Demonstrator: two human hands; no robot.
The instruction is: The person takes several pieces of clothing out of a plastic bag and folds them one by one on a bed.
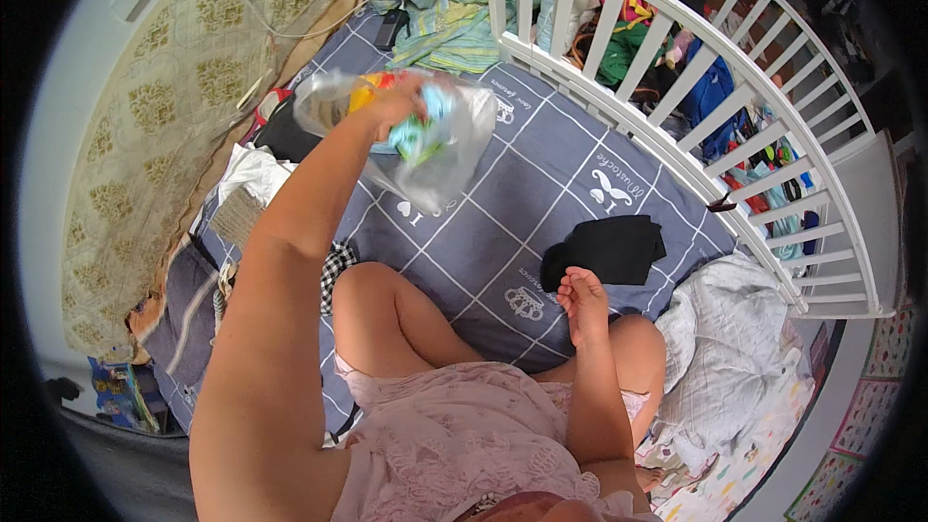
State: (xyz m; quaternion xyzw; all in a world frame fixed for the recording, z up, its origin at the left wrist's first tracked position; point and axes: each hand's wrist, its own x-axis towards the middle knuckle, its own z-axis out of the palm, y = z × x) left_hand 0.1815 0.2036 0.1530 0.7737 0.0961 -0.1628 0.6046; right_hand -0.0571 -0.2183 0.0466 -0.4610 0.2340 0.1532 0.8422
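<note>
My left hand is at a clear plastic bag with brightly coloured contents, red, yellow, light blue and green, on or just above the grey checked bed sheet. Motion blur hides the fingers, so whether they grip the bag or something in it is unclear. My right hand hovers over my bent knee with its fingers curled and nothing visible in them. Just beyond its fingertips lies a folded black cloth, flat on the sheet.
A white slatted crib rail curves along the right, with clothes and bags behind it. Crumpled white fabric lies at the lower right. Striped green bedding is heaped at the top. A patterned mattress leans at the left, beside folded clothes.
</note>
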